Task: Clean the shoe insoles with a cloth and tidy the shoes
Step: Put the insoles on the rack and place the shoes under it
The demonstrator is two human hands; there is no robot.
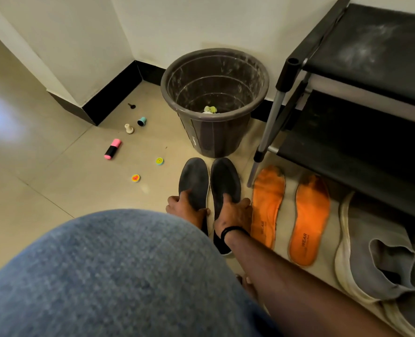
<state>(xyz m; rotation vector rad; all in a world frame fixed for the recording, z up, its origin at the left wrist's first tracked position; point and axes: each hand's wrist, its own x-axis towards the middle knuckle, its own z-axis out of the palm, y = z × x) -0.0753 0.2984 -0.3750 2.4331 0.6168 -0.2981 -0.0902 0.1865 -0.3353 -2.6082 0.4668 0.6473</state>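
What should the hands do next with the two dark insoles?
Probably lift both and carry them toward the grey shoe. The left hand and right hand each already grip a dark insole lying flat before the bin; no cloth is visible.

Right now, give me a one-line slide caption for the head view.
Left hand and right hand each grip a black shoe before a bin, two orange insoles alongside.

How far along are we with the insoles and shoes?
Done: two orange foam insoles lie out on the floor beside the grey slip-on shoes. In hand: left hand and right hand each grip a black shoe. Left: no cloth is visible; the black rack shelves seen hold no shoes.
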